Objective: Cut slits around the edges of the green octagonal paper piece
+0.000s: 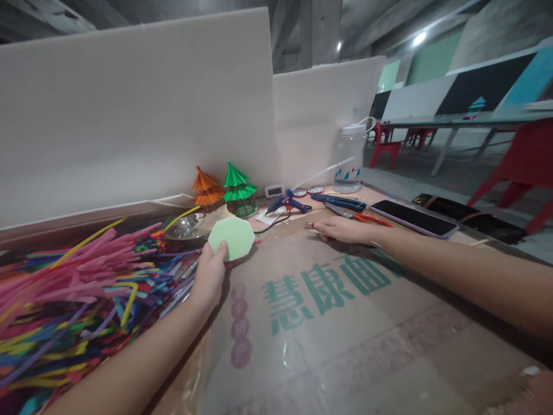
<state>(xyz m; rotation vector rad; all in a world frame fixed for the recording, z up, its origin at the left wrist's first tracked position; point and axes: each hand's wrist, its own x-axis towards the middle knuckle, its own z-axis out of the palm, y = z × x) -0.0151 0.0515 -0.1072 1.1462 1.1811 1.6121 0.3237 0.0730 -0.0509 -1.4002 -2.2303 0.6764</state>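
Observation:
Between the thumb and fingers of my left hand [212,271] is a light green octagon-shaped piece [232,238] with a pale edge, tilted to face me. My right hand [334,229] rests low over the plastic-covered work surface [341,346], its fingers drawn together; whatever lies at their tips is too small to make out. Just beyond it are orange-handled scissors [358,215], blue-handled pliers [339,202] and a blue glue gun [287,203] with a glue stick in its back. Behind the octagon stand a green tiered pagoda model [237,187] and an orange one [207,187].
Loose pipe cleaners [99,282] in many colours heap on the left, near a metal bowl [185,225]. A phone [413,218], a water bottle [348,161] and a small digital timer [274,191] sit toward the back. White panels [138,115] wall off the far side.

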